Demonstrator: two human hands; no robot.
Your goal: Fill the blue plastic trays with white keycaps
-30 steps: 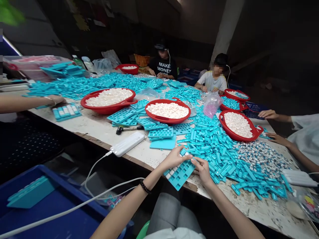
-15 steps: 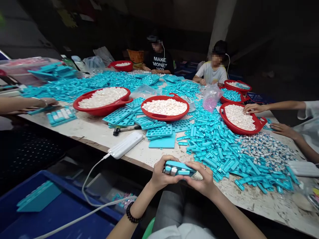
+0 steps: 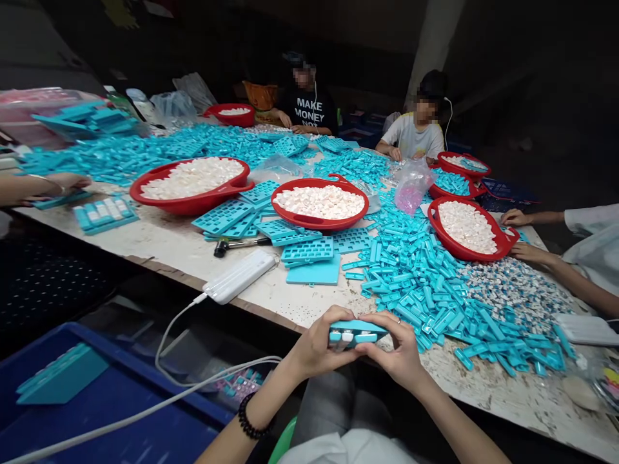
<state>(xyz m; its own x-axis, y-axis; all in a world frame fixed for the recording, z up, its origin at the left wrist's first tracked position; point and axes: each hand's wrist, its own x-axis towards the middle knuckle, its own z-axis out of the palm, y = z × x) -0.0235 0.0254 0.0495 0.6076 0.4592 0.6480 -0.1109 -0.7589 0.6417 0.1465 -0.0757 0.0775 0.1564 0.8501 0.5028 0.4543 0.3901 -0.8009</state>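
Note:
Between my two hands is a blue plastic panel with white and blue key-like blocks (image 3: 356,336), tipped up near the table's front edge. My left hand (image 3: 316,348) has its fingers closed round the left end. My right hand (image 3: 397,351) grips the right end, thumb below and fingers over the top. Some of the panel is hidden by my fingers. Just beyond it on the table lie a flat blue plate (image 3: 313,270) and several blue grid frames (image 3: 307,250). A heap of loose blue plastic strips (image 3: 416,283) spreads to the right.
Red bowls of white pieces (image 3: 319,222) stand along the table (image 3: 159,258). A white power bank (image 3: 240,276) with a cable and a hammer-like tool (image 3: 242,243) lie at left. A blue crate (image 3: 145,412) sits below. Co-workers' hands (image 3: 534,252) work at the right and left.
My hands and the panel have shifted slightly right in view, with the grip kept. At right, a co-worker's hand has moved out of the red bowl to beside its rim.

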